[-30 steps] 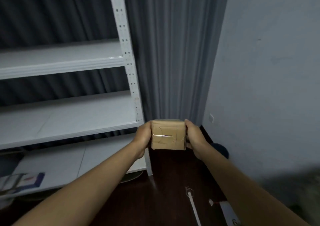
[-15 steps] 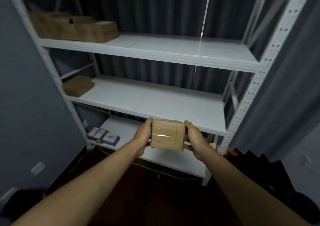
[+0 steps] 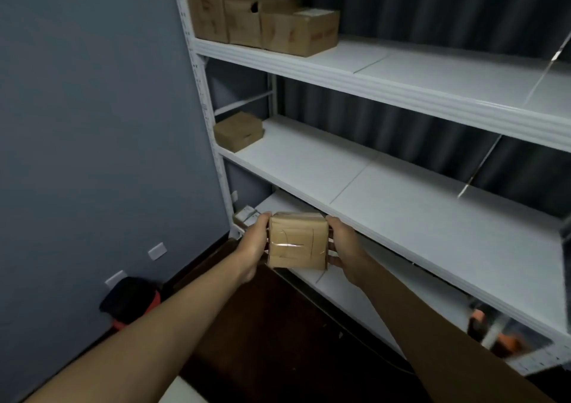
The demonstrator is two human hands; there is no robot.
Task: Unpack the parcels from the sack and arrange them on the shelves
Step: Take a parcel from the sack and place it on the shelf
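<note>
Small taped cardboard parcel [image 3: 297, 241], pen scribbles on its face
left hand [image 3: 254, 249] and right hand [image 3: 345, 249] grip its sides, in front of the white shelves [image 3: 401, 183].

Both hands, left [image 3: 251, 248] and right [image 3: 344, 245], extended forward, fingers curled, gripping.

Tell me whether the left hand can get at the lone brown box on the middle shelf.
Probably not yet: the left hand grips the taped brown cardboard parcel with the right hand.
</note>
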